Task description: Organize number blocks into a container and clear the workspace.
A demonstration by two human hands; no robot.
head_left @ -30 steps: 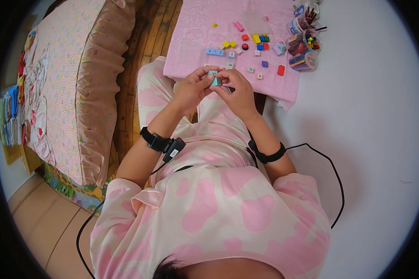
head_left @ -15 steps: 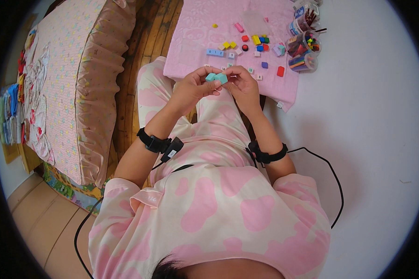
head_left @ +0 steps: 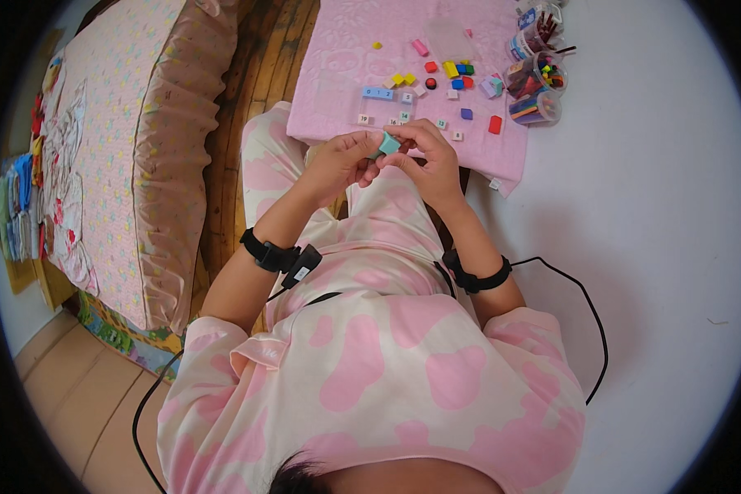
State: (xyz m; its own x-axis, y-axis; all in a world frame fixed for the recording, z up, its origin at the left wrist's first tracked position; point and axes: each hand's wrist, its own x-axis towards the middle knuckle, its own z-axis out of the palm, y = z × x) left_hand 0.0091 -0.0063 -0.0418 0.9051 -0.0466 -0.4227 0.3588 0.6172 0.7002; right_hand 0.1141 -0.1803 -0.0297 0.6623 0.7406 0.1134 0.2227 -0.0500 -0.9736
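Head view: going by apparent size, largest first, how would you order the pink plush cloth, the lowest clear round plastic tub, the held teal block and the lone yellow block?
1. Pink plush cloth
2. Lowest clear round plastic tub
3. Held teal block, partly covered by fingers
4. Lone yellow block

Pink cloth [head_left: 329, 99] (faintly patterned) under small coloured blocks [head_left: 450, 71]

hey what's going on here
A person is handling a small teal block with the fingers of both the left hand and the right hand, over their lap at the near edge of a pink cloth. Other small coloured pieces lie scattered on the cloth, including a red block and a light-blue strip. Clear cups of pens and sticks are at its right side.
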